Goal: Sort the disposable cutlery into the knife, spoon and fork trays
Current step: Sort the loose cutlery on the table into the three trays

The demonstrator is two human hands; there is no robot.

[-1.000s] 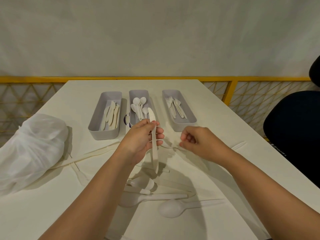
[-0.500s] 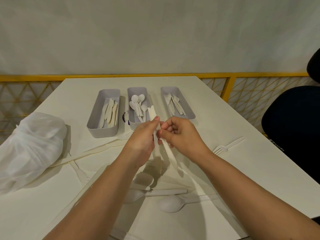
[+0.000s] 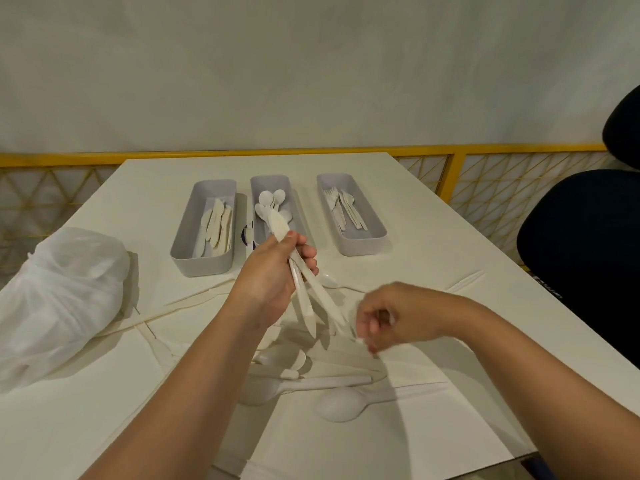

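Three grey trays stand side by side at the back of the white table: a knife tray on the left, a spoon tray in the middle, a fork tray on the right. My left hand grips two white plastic knives, fanned apart, above the table in front of the spoon tray. My right hand is blurred, fingers curled, low over the loose pile of cutlery. Whether it pinches a piece is unclear.
A white spoon lies at the near edge of the pile. One fork lies alone at the right. A crumpled white plastic bag sits at the left. A dark chair stands beside the table's right edge.
My right hand has left the knives in my left hand and dropped down and right toward the pile. My left hand now holds two knives instead of one.
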